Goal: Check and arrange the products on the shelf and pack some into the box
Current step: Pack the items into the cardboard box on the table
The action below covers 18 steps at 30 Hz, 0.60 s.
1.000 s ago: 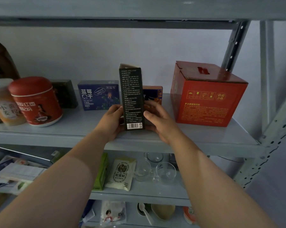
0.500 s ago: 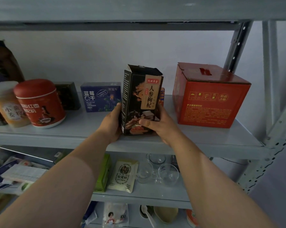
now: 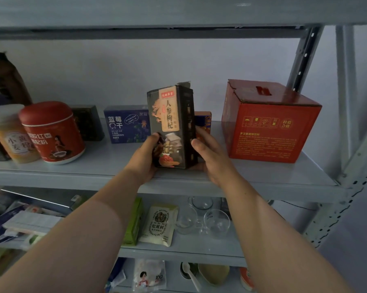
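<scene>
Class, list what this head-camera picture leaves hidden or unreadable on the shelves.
Head view:
- small orange carton: mostly hidden behind the tall black carton.
- dark brown bag: cut off by the left edge.
- fine print on the red cardboard box: too small.

Both hands hold a black box (image 3: 171, 125) upright on the shelf (image 3: 263, 176).
The left hand (image 3: 145, 157) grips its left edge with the thumb on the front, and the right hand (image 3: 212, 157) grips its right side. A blue box (image 3: 126, 124) stands behind on the left and a red carton (image 3: 269, 127) on the right.
</scene>
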### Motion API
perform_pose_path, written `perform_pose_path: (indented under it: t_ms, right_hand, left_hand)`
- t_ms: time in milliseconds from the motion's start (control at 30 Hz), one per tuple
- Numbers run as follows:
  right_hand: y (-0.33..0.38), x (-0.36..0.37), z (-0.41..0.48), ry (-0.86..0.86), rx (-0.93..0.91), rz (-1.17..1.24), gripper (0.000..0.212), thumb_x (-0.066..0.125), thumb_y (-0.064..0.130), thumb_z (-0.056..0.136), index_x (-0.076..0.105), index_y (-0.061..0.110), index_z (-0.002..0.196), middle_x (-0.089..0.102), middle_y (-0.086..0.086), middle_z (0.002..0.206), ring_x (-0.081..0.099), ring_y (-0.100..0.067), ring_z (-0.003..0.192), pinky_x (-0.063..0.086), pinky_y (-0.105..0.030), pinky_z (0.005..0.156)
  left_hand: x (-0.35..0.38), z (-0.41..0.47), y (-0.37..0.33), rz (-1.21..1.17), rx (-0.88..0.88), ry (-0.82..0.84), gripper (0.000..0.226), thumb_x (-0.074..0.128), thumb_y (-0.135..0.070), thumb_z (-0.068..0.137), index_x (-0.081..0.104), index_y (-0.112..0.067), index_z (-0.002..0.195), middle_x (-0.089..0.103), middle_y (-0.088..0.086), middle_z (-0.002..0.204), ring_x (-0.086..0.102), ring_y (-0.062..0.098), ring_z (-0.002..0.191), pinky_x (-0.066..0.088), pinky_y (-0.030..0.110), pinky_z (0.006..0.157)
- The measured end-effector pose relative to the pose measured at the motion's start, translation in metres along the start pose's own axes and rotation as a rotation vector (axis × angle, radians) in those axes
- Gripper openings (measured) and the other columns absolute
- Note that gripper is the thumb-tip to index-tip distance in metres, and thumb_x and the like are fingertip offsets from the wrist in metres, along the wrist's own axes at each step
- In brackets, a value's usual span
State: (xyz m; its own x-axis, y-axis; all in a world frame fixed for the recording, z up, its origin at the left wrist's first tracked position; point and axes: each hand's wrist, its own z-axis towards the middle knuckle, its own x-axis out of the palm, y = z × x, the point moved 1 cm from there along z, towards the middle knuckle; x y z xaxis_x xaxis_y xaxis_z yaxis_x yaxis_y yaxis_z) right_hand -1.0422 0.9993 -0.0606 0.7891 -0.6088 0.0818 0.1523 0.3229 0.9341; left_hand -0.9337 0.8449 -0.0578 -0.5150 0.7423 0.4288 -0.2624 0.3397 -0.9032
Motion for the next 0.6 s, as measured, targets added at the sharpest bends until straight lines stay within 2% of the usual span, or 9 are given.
perform_pose_path:
  t_ms: [100, 167, 233, 300, 367, 433, 533, 600]
  right_hand:
    - [0.000, 0.000, -0.002, 0.041, 0.020, 0.028, 0.043, 0.072, 0.030, 0.087, 0.068, 0.052, 0.124, 0.065, -0.002, 0.138, 0.061, -0.022, 0.130, 0.054, -0.052, 0.103]
    - [0.000, 0.001, -0.003, 0.061, 0.012, 0.023, 0.046, 0.076, 0.032, 0.082, 0.068, 0.055, 0.122, 0.064, -0.004, 0.139, 0.059, -0.024, 0.131, 0.052, -0.054, 0.106]
    - [0.000, 0.002, -0.003, 0.076, 0.001, 0.024, 0.048, 0.078, 0.032, 0.081, 0.068, 0.054, 0.122, 0.065, -0.005, 0.138, 0.060, -0.025, 0.131, 0.051, -0.054, 0.106]
    - [0.001, 0.002, -0.004, 0.082, -0.006, 0.026, 0.048, 0.076, 0.022, 0.085, 0.069, 0.053, 0.122, 0.066, -0.006, 0.136, 0.061, -0.024, 0.129, 0.054, -0.050, 0.103]
    - [0.001, 0.001, -0.005, 0.078, -0.009, 0.014, 0.050, 0.072, 0.014, 0.090, 0.068, 0.051, 0.123, 0.067, -0.003, 0.134, 0.063, -0.020, 0.127, 0.056, -0.044, 0.099]
    - [0.001, 0.002, -0.005, 0.054, -0.013, -0.023, 0.049, 0.074, 0.021, 0.089, 0.065, 0.055, 0.124, 0.067, -0.001, 0.132, 0.062, -0.021, 0.127, 0.055, -0.046, 0.101]
    - [-0.001, 0.002, -0.003, 0.026, 0.003, -0.081, 0.053, 0.080, 0.052, 0.080, 0.061, 0.059, 0.128, 0.063, 0.000, 0.134, 0.058, -0.026, 0.132, 0.051, -0.057, 0.106]
    - [-0.003, 0.002, -0.002, 0.029, -0.008, -0.131, 0.058, 0.077, 0.065, 0.078, 0.059, 0.058, 0.132, 0.061, 0.003, 0.141, 0.055, -0.020, 0.135, 0.048, -0.056, 0.109]
  left_hand:
    - [0.002, 0.000, -0.002, -0.038, -0.040, -0.030, 0.035, 0.042, -0.041, 0.106, 0.064, -0.019, 0.123, 0.075, 0.009, 0.116, 0.073, 0.024, 0.105, 0.056, 0.039, 0.088]
    - [0.003, -0.002, -0.003, -0.039, -0.053, -0.034, 0.035, 0.041, -0.042, 0.107, 0.064, -0.021, 0.124, 0.073, 0.010, 0.121, 0.070, 0.026, 0.113, 0.054, 0.041, 0.093]
    - [0.003, -0.003, -0.003, -0.030, -0.067, -0.042, 0.035, 0.042, -0.043, 0.106, 0.064, -0.021, 0.123, 0.073, 0.010, 0.123, 0.069, 0.026, 0.114, 0.053, 0.041, 0.097]
    - [0.002, -0.002, -0.003, -0.020, -0.066, -0.032, 0.037, 0.042, -0.043, 0.106, 0.063, -0.020, 0.126, 0.073, 0.010, 0.122, 0.070, 0.026, 0.114, 0.052, 0.043, 0.101]
    - [0.001, -0.003, -0.005, 0.032, -0.038, -0.017, 0.036, 0.041, -0.041, 0.108, 0.062, -0.020, 0.127, 0.075, 0.009, 0.118, 0.072, 0.024, 0.110, 0.053, 0.043, 0.098]
    - [-0.001, -0.005, -0.007, 0.123, 0.027, 0.004, 0.034, 0.039, -0.039, 0.109, 0.060, -0.021, 0.130, 0.075, 0.007, 0.117, 0.072, 0.023, 0.109, 0.056, 0.046, 0.094]
    - [0.000, -0.009, -0.007, 0.195, 0.081, 0.021, 0.038, 0.046, -0.041, 0.106, 0.053, -0.024, 0.140, 0.070, 0.007, 0.127, 0.070, 0.023, 0.113, 0.058, 0.049, 0.093]
    - [-0.003, -0.010, -0.004, 0.208, 0.098, 0.077, 0.072, 0.068, -0.058, 0.088, 0.047, -0.021, 0.146, 0.065, 0.009, 0.136, 0.065, 0.025, 0.121, 0.056, 0.051, 0.097]
